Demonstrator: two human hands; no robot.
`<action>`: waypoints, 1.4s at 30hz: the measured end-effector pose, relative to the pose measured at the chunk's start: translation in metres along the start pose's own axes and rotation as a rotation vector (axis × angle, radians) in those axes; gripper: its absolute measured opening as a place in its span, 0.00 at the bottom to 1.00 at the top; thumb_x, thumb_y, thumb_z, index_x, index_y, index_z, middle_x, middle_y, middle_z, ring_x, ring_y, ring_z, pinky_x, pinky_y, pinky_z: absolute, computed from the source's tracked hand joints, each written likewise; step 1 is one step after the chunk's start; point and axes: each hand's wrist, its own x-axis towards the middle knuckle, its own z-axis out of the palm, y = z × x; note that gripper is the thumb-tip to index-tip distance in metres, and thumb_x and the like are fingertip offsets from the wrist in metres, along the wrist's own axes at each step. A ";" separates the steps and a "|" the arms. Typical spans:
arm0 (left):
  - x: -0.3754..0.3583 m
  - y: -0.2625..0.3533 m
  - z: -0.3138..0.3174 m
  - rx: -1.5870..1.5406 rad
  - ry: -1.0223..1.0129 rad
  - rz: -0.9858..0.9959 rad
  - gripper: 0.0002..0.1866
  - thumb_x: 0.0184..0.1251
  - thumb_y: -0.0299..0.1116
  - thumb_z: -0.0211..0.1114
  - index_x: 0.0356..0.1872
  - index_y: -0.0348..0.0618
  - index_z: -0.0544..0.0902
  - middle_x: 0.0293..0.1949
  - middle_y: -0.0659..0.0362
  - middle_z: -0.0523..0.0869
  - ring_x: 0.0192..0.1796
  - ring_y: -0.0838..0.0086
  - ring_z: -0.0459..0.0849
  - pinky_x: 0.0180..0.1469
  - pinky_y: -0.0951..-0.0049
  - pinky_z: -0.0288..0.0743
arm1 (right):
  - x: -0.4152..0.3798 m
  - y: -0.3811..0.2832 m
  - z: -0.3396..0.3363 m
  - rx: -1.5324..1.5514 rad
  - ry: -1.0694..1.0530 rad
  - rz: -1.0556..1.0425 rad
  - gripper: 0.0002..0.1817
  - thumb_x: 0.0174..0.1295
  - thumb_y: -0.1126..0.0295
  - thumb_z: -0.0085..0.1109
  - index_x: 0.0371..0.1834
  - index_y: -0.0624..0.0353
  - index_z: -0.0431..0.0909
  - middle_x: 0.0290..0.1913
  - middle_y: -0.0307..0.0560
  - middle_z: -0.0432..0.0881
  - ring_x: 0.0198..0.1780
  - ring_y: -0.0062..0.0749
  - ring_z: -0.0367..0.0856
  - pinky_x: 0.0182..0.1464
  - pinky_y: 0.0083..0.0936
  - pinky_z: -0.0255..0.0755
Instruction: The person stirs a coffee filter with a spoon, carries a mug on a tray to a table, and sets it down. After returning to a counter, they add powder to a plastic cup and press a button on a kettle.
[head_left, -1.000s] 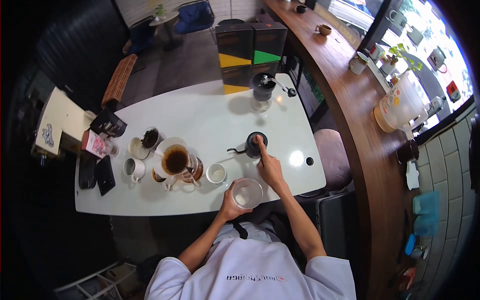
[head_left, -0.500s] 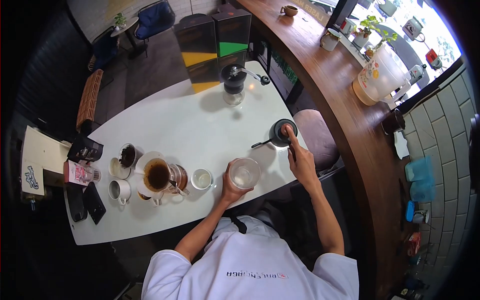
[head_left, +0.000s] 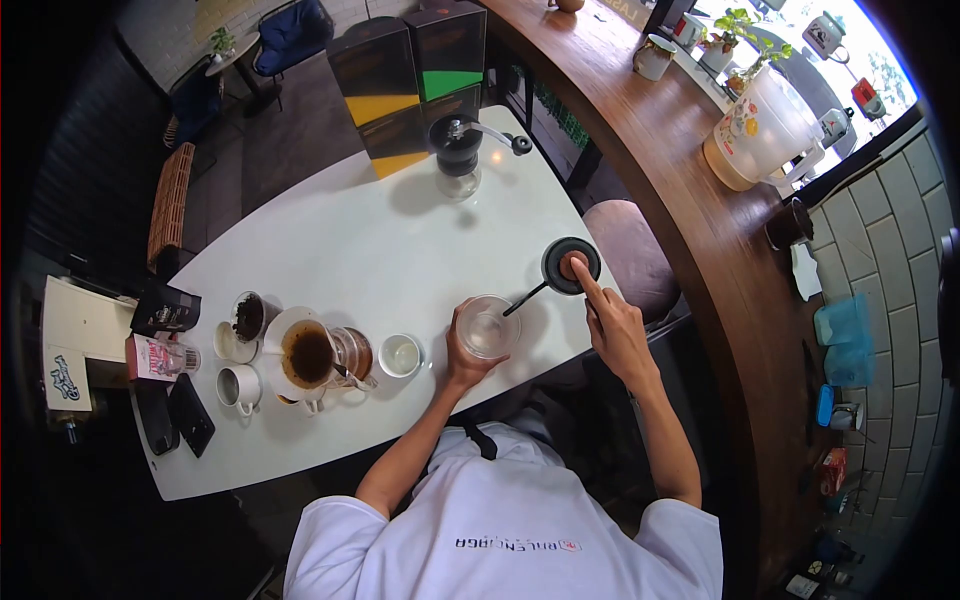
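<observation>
My left hand (head_left: 470,360) is wrapped round a clear cup (head_left: 487,329) near the front edge of the white table. The black kettle (head_left: 556,277), seen from above, has its thin spout reaching the cup's rim. My right hand (head_left: 617,334) is at the kettle, one finger resting on its brown lid knob (head_left: 573,265); its other fingers are curled, and the handle is hidden beneath them. Left of the cup stands a small white cup (head_left: 400,355). Beyond it, a dripper (head_left: 306,356) with dark wet coffee grounds sits by a glass server (head_left: 352,352).
A hand grinder (head_left: 457,158) stands at the back of the white table (head_left: 330,240), near dark boxes (head_left: 375,75). Mugs, a phone (head_left: 191,415) and a glass of dark grounds (head_left: 249,317) are at the left. A large plastic pitcher (head_left: 757,135) is on the wooden counter (head_left: 640,130).
The kettle's spout has swung round and moved from the table to the cup's rim. My right hand has shifted slightly with the kettle. The view has moved a little.
</observation>
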 end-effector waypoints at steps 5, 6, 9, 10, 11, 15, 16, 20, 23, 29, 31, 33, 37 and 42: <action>0.000 -0.003 0.001 0.010 0.015 0.001 0.46 0.29 0.37 0.85 0.56 0.41 0.70 0.50 0.54 0.79 0.54 0.65 0.79 0.58 0.64 0.73 | 0.001 -0.006 -0.006 -0.015 -0.005 -0.007 0.42 0.57 0.82 0.56 0.75 0.37 0.56 0.25 0.51 0.71 0.21 0.43 0.72 0.28 0.39 0.69; -0.001 -0.004 0.001 0.007 0.017 0.001 0.46 0.30 0.37 0.85 0.56 0.41 0.70 0.50 0.54 0.79 0.54 0.65 0.79 0.58 0.64 0.73 | 0.001 -0.006 -0.007 -0.024 -0.003 -0.005 0.42 0.57 0.82 0.56 0.75 0.36 0.56 0.25 0.51 0.71 0.21 0.42 0.73 0.28 0.38 0.69; -0.002 -0.007 0.001 -0.004 0.017 0.009 0.46 0.31 0.38 0.85 0.56 0.40 0.69 0.50 0.54 0.79 0.54 0.65 0.79 0.58 0.64 0.73 | -0.001 -0.009 -0.011 -0.034 -0.003 -0.003 0.43 0.55 0.82 0.56 0.75 0.35 0.57 0.25 0.50 0.71 0.21 0.41 0.73 0.28 0.38 0.70; -0.002 -0.008 0.001 -0.011 0.018 0.018 0.46 0.32 0.39 0.85 0.56 0.40 0.69 0.50 0.54 0.78 0.54 0.65 0.79 0.59 0.64 0.72 | -0.001 -0.010 -0.012 -0.036 -0.003 -0.006 0.44 0.55 0.83 0.56 0.74 0.34 0.57 0.25 0.50 0.70 0.21 0.41 0.73 0.28 0.37 0.71; -0.002 -0.009 0.002 -0.012 0.017 0.018 0.46 0.32 0.39 0.85 0.56 0.40 0.69 0.50 0.54 0.78 0.54 0.65 0.79 0.59 0.64 0.72 | -0.002 -0.011 -0.013 -0.037 -0.003 -0.005 0.44 0.55 0.83 0.56 0.74 0.34 0.57 0.25 0.50 0.70 0.21 0.41 0.73 0.28 0.37 0.71; -0.003 -0.005 0.001 -0.041 0.012 0.013 0.45 0.33 0.40 0.85 0.56 0.40 0.69 0.50 0.54 0.78 0.54 0.65 0.78 0.59 0.64 0.72 | -0.005 -0.015 -0.016 -0.077 -0.024 -0.004 0.44 0.53 0.83 0.56 0.74 0.33 0.59 0.24 0.49 0.70 0.20 0.40 0.72 0.27 0.37 0.71; -0.002 -0.005 0.002 -0.042 0.015 0.010 0.45 0.33 0.40 0.85 0.56 0.40 0.69 0.50 0.55 0.78 0.54 0.65 0.78 0.59 0.64 0.72 | -0.006 -0.016 -0.016 -0.081 -0.021 -0.003 0.44 0.53 0.83 0.56 0.74 0.33 0.60 0.24 0.49 0.70 0.20 0.40 0.72 0.27 0.37 0.71; -0.003 -0.006 0.002 -0.023 0.012 0.008 0.45 0.34 0.40 0.85 0.56 0.41 0.69 0.50 0.54 0.78 0.54 0.65 0.78 0.59 0.64 0.72 | -0.008 -0.017 -0.016 -0.111 -0.039 -0.006 0.44 0.53 0.83 0.55 0.74 0.31 0.59 0.24 0.49 0.70 0.19 0.41 0.73 0.27 0.37 0.71; -0.002 0.000 0.001 -0.024 0.003 -0.007 0.44 0.34 0.39 0.85 0.55 0.41 0.69 0.50 0.54 0.78 0.54 0.65 0.78 0.58 0.64 0.72 | -0.008 -0.019 -0.018 -0.126 -0.029 -0.025 0.44 0.54 0.83 0.55 0.74 0.29 0.59 0.24 0.48 0.70 0.19 0.40 0.73 0.26 0.37 0.72; -0.004 -0.005 0.002 -0.013 0.010 0.013 0.45 0.33 0.39 0.85 0.55 0.41 0.69 0.50 0.54 0.78 0.53 0.64 0.78 0.58 0.63 0.72 | -0.008 -0.022 -0.020 -0.157 -0.047 -0.025 0.44 0.54 0.83 0.54 0.73 0.28 0.58 0.24 0.48 0.71 0.19 0.40 0.74 0.25 0.36 0.72; -0.003 -0.003 0.001 -0.025 -0.005 0.027 0.45 0.32 0.38 0.85 0.56 0.42 0.68 0.50 0.54 0.78 0.53 0.64 0.78 0.57 0.63 0.73 | -0.008 -0.023 -0.021 -0.187 -0.050 -0.026 0.44 0.54 0.83 0.54 0.73 0.28 0.58 0.23 0.48 0.71 0.19 0.39 0.74 0.25 0.35 0.73; -0.003 -0.003 0.001 -0.022 -0.014 0.027 0.45 0.32 0.37 0.85 0.56 0.42 0.68 0.50 0.54 0.78 0.54 0.64 0.78 0.58 0.63 0.72 | -0.007 -0.024 -0.021 -0.188 -0.050 -0.025 0.44 0.54 0.83 0.54 0.73 0.27 0.58 0.24 0.48 0.71 0.19 0.39 0.74 0.25 0.35 0.73; -0.003 -0.003 0.000 -0.023 -0.019 0.026 0.46 0.31 0.36 0.85 0.56 0.42 0.68 0.50 0.54 0.78 0.54 0.63 0.78 0.58 0.63 0.72 | -0.005 -0.025 -0.019 -0.188 -0.043 -0.039 0.45 0.54 0.83 0.54 0.74 0.27 0.58 0.24 0.48 0.71 0.19 0.39 0.74 0.25 0.35 0.73; -0.002 -0.001 0.000 -0.035 -0.017 0.026 0.46 0.30 0.35 0.85 0.56 0.42 0.68 0.50 0.54 0.78 0.54 0.63 0.78 0.58 0.63 0.73 | -0.001 -0.028 -0.015 -0.182 -0.051 -0.043 0.46 0.54 0.83 0.54 0.74 0.27 0.57 0.25 0.48 0.71 0.19 0.39 0.74 0.24 0.34 0.72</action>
